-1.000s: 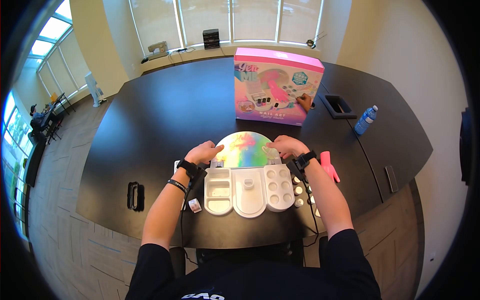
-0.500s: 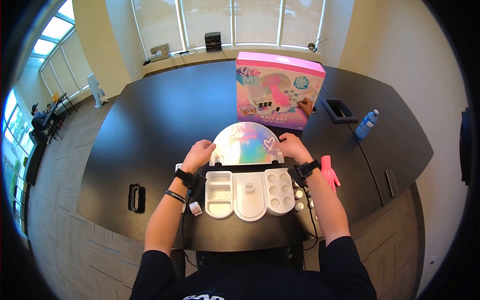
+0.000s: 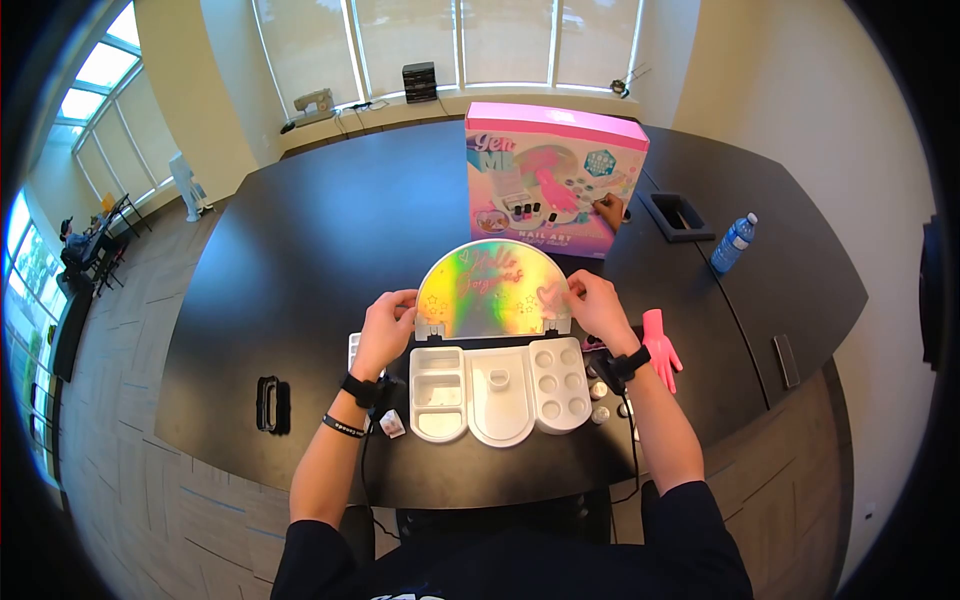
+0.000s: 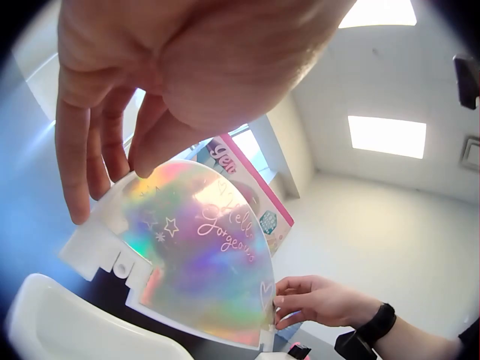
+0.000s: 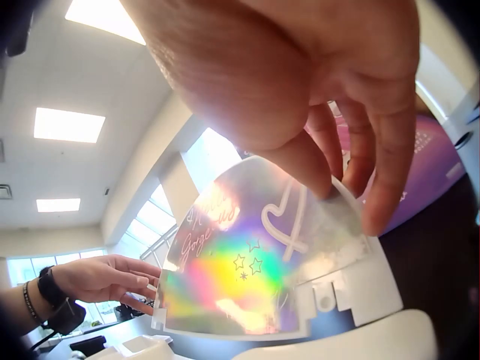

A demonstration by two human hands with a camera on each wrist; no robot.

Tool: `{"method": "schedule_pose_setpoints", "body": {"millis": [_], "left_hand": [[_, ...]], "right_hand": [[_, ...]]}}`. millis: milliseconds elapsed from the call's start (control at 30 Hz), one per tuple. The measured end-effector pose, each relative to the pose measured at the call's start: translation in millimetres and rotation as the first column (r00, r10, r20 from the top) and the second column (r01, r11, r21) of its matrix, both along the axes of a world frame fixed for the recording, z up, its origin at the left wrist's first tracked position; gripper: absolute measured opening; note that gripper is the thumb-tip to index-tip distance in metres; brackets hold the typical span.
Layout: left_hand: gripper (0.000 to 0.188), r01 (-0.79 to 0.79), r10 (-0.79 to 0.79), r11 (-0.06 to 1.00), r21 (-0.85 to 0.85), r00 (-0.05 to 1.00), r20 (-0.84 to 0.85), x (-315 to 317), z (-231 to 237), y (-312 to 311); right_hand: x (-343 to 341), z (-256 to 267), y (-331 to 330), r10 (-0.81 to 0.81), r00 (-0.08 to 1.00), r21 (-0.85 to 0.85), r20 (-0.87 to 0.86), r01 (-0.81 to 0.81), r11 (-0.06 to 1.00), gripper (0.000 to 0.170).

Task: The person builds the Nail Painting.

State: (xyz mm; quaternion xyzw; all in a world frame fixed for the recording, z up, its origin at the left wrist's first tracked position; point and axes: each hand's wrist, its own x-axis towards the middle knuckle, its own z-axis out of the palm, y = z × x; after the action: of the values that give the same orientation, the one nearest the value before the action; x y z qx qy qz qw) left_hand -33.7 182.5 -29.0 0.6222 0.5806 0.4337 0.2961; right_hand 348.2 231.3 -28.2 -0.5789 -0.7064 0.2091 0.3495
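Note:
A half-round iridescent panel (image 3: 490, 290) with "Hello Gorgeous" lettering, stars and a heart stands tilted up behind a white three-part tray (image 3: 502, 425). My left hand (image 3: 387, 325) pinches the panel's left edge between thumb and fingers. On the opposite edge, my right hand (image 3: 600, 308) grips it the same way. White hinge tabs (image 4: 120, 264) stick out along the panel's straight lower edge, just behind the tray's back rim. The tray has three compartments at left, a raised post (image 3: 499, 378) in the middle section and several round wells at right.
A pink nail art box (image 3: 555, 180) stands behind the panel. Right of the tray lie small white-capped bottles (image 3: 600, 413) and a pink model hand (image 3: 660, 350). Farther out are a water bottle (image 3: 734, 243) and a phone (image 3: 786, 361); a black object (image 3: 268, 404) sits at left.
The panel has come away from the tray's back edge, tilted more upright, and its lower edge is again near the tray. Both hands have shifted down and outward along its sides.

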Motion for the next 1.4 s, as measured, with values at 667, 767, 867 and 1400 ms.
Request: {"method": "schedule_pose_setpoints", "body": {"millis": [667, 767, 867, 1400], "left_hand": [[0.015, 0.047, -0.049, 0.995, -0.09, 0.999, -0.016, -8, 2, -21], [0.015, 0.064, -0.064, 0.993, -0.1, 0.998, -0.001, -9, 0, -23], [0.014, 0.068, -0.068, 0.997, -0.045, 0.998, 0.001, -10, -7, -22], [0.017, 0.205, -0.226, 0.965, -0.163, 0.966, -0.128, -13, -20, -25]], "right_hand": [[9, 6, -36, 0.171, 0.978, 0.009, -0.117, -0.171, 0.985, 0.014], [11, 7, -39, 0.182, 0.977, 0.001, -0.113, -0.183, 0.983, 0.014], [13, 6, -43, 0.185, 0.978, -0.012, -0.092, -0.187, 0.982, 0.014], [19, -3, -41, 0.289, 0.956, -0.077, 0.052, -0.285, 0.956, 0.02]]}}
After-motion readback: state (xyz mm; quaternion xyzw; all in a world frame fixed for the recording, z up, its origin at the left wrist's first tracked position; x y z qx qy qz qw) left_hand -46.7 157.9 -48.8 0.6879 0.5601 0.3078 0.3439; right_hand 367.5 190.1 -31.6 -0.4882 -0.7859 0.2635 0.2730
